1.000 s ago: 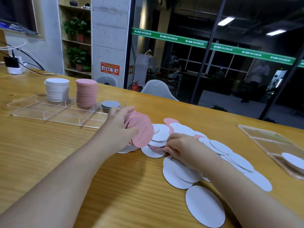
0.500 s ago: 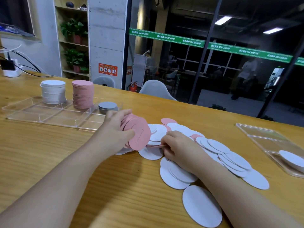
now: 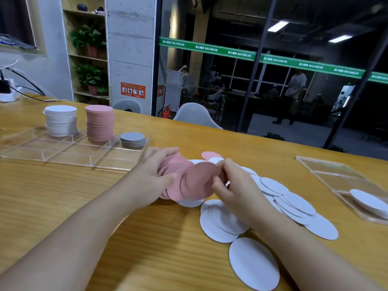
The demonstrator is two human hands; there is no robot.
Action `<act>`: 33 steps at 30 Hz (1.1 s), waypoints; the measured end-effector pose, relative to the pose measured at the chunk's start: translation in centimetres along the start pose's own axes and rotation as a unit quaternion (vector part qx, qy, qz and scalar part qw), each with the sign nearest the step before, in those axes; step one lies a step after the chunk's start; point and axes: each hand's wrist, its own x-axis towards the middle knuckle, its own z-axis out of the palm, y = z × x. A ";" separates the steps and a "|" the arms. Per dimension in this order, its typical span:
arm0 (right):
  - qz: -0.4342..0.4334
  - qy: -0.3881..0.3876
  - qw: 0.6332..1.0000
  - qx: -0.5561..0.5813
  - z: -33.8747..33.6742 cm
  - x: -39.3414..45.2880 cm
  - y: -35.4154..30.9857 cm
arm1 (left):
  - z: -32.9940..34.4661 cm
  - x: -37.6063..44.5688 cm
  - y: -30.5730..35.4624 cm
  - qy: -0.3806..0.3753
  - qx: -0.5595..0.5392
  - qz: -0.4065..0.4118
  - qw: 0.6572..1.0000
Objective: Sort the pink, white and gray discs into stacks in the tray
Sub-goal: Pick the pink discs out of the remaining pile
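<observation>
Here, fanned pink discs, both hands gripping

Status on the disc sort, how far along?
Done: tall white stack, tall pink stack and short gray stack stand in the tray. In hand: left hand holds a pink bundle; right hand adds a pink disc. Left: mostly white loose discs on the table.

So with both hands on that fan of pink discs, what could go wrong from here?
1. The left hand grips a loosely fanned bundle of pink round paper discs; some could slip out before reaching the tall pink stack.
2. That stack looks high and may topple in the clear plastic tray.
3. White discs could get caught in the bundle.
</observation>
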 end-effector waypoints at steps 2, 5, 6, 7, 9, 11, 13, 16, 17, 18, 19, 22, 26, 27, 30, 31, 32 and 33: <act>0.013 -0.008 1.000 -0.012 0.7 0.0 -0.2 | 0.2 -0.2 0.0 -0.055 0.003 0.009 0.998; 0.027 -0.017 0.999 -0.022 1.2 0.0 -0.8 | 0.5 -0.3 -0.1 -0.145 0.016 -0.008 0.989; 0.025 -0.016 0.999 -0.028 1.2 -0.1 -1.0 | 0.6 -0.2 -0.2 -0.162 0.022 -0.014 0.986; 0.021 -0.015 0.999 -0.034 1.2 -0.1 -1.2 | 0.7 -0.2 -0.2 -0.169 0.024 -0.018 0.985; 0.017 -0.020 0.999 -0.033 1.2 -0.2 -1.5 | 0.7 -0.2 -0.1 -0.168 0.036 -0.021 0.985; 0.005 -0.019 0.999 -0.041 1.3 -0.3 -1.7 | 0.9 -0.3 -0.1 -0.157 0.045 -0.020 0.986; 0.002 0.000 1.000 -0.030 1.4 -0.2 -1.5 | 1.1 -0.2 -0.1 -0.147 0.032 -0.018 0.989; 0.067 -0.055 0.994 0.061 1.3 -0.2 -2.0 | 1.6 -0.3 0.2 -0.141 0.012 -0.015 0.990; 0.079 -0.093 0.988 0.095 1.4 -0.2 -2.2 | 1.8 -0.4 0.3 -0.140 0.012 -0.013 0.990; 0.082 -0.127 0.982 0.110 1.7 -0.2 -2.6 | 2.1 -0.4 0.4 -0.137 0.015 -0.011 0.990; 0.081 -0.153 0.978 0.117 2.0 -0.3 -2.7 | 2.5 -0.3 0.4 -0.131 0.020 -0.009 0.991; 0.075 -0.171 0.970 0.154 2.4 -0.1 -2.5 | 3.0 -0.1 0.2 -0.096 0.026 -0.026 0.995; 0.073 -0.169 0.967 0.177 2.2 -0.1 -1.9 | 2.8 -0.1 0.0 -0.095 0.049 -0.033 0.994; 0.079 -0.167 0.967 0.173 2.3 0.0 -1.5 | 2.7 -0.2 0.1 -0.105 0.049 -0.031 0.993; 0.081 -0.149 0.969 0.180 1.7 0.5 -0.3 | 2.1 -0.5 0.6 -0.132 0.050 -0.021 0.990; 0.094 -0.121 0.972 0.176 1.1 0.7 0.1 | 2.0 -0.6 0.7 -0.134 0.052 -0.017 0.989; 0.107 -0.091 0.975 0.171 0.3 0.9 0.5 | 1.8 -0.7 0.9 -0.136 0.049 -0.019 0.989; 0.122 -0.060 0.977 0.166 -0.3 1.1 0.9 | 1.8 -0.8 0.9 -0.135 0.051 -0.015 0.989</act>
